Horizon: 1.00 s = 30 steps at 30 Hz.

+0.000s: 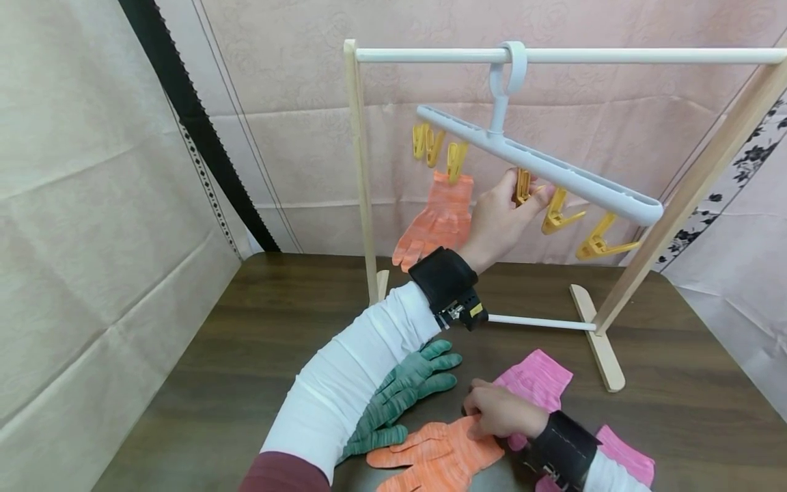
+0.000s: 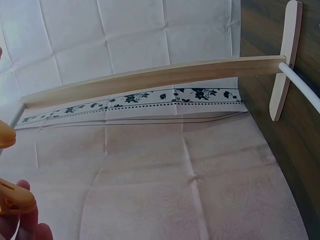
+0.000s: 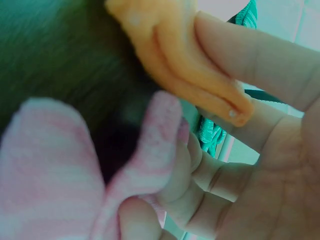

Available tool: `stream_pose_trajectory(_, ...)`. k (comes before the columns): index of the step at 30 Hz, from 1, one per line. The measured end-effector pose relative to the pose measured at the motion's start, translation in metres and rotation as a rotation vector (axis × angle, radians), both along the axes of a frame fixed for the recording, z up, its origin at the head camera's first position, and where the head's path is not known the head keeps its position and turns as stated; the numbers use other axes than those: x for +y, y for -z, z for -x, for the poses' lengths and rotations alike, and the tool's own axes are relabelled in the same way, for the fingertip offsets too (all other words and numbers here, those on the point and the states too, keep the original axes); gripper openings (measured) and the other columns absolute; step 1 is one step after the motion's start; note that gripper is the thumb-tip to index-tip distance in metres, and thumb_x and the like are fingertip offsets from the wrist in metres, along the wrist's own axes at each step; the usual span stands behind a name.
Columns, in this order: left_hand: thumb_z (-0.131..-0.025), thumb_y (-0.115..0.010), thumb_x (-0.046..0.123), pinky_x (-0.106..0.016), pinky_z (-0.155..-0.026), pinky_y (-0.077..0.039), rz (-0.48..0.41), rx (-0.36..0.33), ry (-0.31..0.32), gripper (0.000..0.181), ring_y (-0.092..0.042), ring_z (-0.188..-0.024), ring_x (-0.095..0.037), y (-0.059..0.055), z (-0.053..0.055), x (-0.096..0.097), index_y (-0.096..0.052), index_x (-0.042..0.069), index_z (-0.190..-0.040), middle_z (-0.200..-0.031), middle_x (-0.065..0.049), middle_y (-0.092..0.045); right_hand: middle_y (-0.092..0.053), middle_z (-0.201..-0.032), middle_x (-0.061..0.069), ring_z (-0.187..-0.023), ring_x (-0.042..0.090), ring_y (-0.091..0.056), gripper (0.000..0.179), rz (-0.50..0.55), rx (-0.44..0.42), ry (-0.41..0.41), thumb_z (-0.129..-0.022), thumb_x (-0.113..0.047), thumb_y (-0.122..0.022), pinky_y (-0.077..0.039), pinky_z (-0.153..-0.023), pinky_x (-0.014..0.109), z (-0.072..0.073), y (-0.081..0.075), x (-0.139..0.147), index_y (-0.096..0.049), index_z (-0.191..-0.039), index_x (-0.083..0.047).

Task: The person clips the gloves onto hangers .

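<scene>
My left hand [image 1: 501, 217] is raised under the light-blue hanger and pinches a yellow clip [image 1: 522, 186] on it. The left wrist view catches those fingertips [image 2: 30, 220] around the clip at the lower left edge. An orange glove [image 1: 439, 219] hangs from another clip [image 1: 456, 160] just left of that hand. Low over the table, my right hand [image 1: 507, 410] pinches the cuff of a second orange glove [image 1: 451, 454] between thumb and index finger. A pink glove [image 3: 50, 170] lies against its other fingers. Partly under my left forearm is a green glove [image 1: 412, 383].
The hanger [image 1: 553, 164] hooks over the white top bar [image 1: 424, 56] of a wooden rack. More yellow clips [image 1: 599, 239] dangle from its right end. The rack's right foot [image 1: 599, 342] stands on the dark wooden table [image 1: 246, 355]. Another pink piece [image 1: 624, 456] lies beside my right wrist.
</scene>
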<state>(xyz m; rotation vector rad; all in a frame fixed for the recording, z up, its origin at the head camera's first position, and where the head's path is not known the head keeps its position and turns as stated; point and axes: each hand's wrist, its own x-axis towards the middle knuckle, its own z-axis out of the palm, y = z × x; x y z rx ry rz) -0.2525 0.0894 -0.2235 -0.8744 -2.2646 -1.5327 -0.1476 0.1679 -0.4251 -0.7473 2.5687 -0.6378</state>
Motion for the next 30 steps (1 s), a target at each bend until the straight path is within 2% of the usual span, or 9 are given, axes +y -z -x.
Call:
stream_pose_trajectory(8, -0.088, -0.051, 0.033, -0.014, -0.052, -0.033, 0.024, 0.001, -0.002, 0.029, -0.049, -0.068, -0.007, 0.003, 0.004, -0.004, -0.049, 0.009, -0.105, -0.084, -0.002, -0.058, -0.04, -0.074, -0.003, -0.061, 0.007, -0.037, 0.015, 0.005, 0.017, -0.004, -0.069, -0.013, -0.067, -0.032, -0.051, 0.019, 0.003, 0.001, 0.002, -0.053, -0.062, -0.013)
stream_pose_trajectory(12, -0.089, -0.051, 0.034, -0.015, -0.05, -0.032, 0.039, 0.005, -0.014, 0.028, -0.049, -0.065, -0.007, 0.004, 0.006, -0.006, -0.05, 0.01, -0.103, -0.08, -0.001, -0.056, -0.04, -0.069, -0.005, -0.06, 0.007, -0.037, 0.017, 0.041, -0.019, 0.005, -0.074, -0.016, -0.065, -0.03, -0.051, 0.02, 0.006, -0.001, 0.005, -0.051, -0.065, -0.013)
stream_pose_trajectory(19, -0.089, -0.049, 0.035, -0.015, -0.052, -0.036, 0.046, -0.005, -0.024, 0.028, -0.051, -0.069, -0.005, 0.006, 0.009, -0.009, -0.051, 0.011, -0.104, -0.086, -0.001, -0.06, -0.041, -0.067, -0.003, -0.062, 0.011, -0.041, 0.018, 0.152, -0.151, 0.082, -0.081, -0.022, -0.062, -0.03, -0.051, 0.022, 0.012, -0.002, 0.011, -0.051, -0.072, -0.011)
stream_pose_trajectory(30, -0.089, -0.05, 0.035, -0.014, -0.055, -0.037, 0.047, -0.006, -0.016, 0.028, -0.052, -0.072, -0.006, 0.007, 0.009, -0.011, -0.05, 0.011, -0.104, -0.09, -0.001, -0.062, -0.041, -0.069, -0.002, -0.064, 0.011, -0.042, 0.018, 0.243, -0.164, 0.096, -0.087, -0.02, -0.054, -0.032, -0.051, 0.021, 0.015, -0.003, 0.015, -0.049, -0.075, -0.007)
